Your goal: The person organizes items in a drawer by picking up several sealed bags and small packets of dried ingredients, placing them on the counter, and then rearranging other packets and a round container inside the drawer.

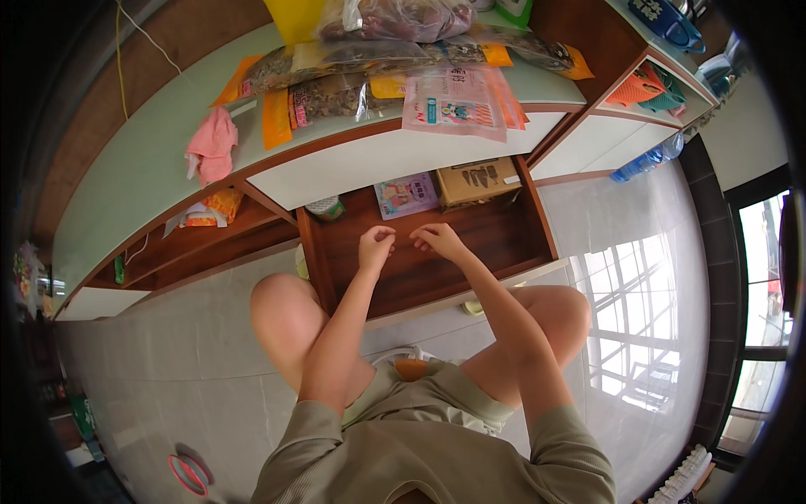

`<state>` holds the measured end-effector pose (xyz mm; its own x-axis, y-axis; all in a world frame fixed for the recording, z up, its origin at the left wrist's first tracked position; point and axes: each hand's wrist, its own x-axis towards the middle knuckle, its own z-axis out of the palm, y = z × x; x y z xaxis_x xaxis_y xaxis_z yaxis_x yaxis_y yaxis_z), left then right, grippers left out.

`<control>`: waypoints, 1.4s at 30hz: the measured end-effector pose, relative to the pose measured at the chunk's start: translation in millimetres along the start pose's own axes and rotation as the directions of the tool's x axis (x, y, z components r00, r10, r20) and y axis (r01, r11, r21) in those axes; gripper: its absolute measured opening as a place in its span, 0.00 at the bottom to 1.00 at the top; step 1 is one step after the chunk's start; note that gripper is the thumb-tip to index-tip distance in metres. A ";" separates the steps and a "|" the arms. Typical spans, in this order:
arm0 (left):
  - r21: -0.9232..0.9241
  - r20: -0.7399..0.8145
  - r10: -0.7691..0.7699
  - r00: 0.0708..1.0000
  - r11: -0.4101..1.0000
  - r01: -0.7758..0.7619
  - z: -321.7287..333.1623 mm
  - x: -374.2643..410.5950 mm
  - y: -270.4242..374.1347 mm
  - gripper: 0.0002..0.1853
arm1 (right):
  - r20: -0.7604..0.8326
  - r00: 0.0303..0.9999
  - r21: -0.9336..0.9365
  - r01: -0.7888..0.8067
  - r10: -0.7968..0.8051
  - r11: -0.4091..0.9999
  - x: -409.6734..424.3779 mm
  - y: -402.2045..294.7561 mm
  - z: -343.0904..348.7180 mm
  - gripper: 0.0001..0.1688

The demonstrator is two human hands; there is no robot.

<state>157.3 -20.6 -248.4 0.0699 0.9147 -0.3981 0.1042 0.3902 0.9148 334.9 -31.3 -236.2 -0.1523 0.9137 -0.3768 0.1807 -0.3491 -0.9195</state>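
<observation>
Both my hands hover over a pulled-out wooden drawer point(403, 271), a short gap between them. Fingers loosely curled, my left hand point(377, 247) holds nothing that I can see. My right hand point(439, 240) is bent at the fingers, and no object shows in it either. Just beyond them, at the back of the drawer, lies a purple printed packet point(406, 196). A brown cardboard box point(478, 181) sits to its right. Partly under the cabinet edge at the drawer's back left is a round green and white container point(326, 208).
Filled clear-windowed bags point(340, 101), a pink printed pouch point(453, 104) and a pink cloth point(214, 145) rest on the cabinet top point(145, 138), some overhanging its front edge. A plastic bottle point(648, 157) lies at right. My knees flank the drawer.
</observation>
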 end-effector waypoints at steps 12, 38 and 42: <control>-0.167 -0.091 -0.253 0.963 0.957 0.235 7.6 34.3 -32.9 0.17 | -0.034 0.948 0.350 -0.285 0.317 0.892 37.5 46.9 4.6 0.15; 0.177 -0.346 0.134 0.929 0.981 -0.076 14.0 124.9 -81.3 0.14 | 0.083 0.892 0.787 -0.332 0.444 0.521 84.0 77.1 9.7 0.22; -0.018 -0.334 0.009 0.943 1.000 -0.016 15.7 130.9 -83.6 0.12 | 0.087 0.893 0.787 -0.333 0.441 0.519 87.2 77.3 14.4 0.21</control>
<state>173.3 64.8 -378.0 -0.2645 0.9008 -0.3443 0.0851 0.3774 0.9221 321.6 18.5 -341.7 -0.1407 0.6442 -0.7518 -0.6207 -0.6490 -0.4399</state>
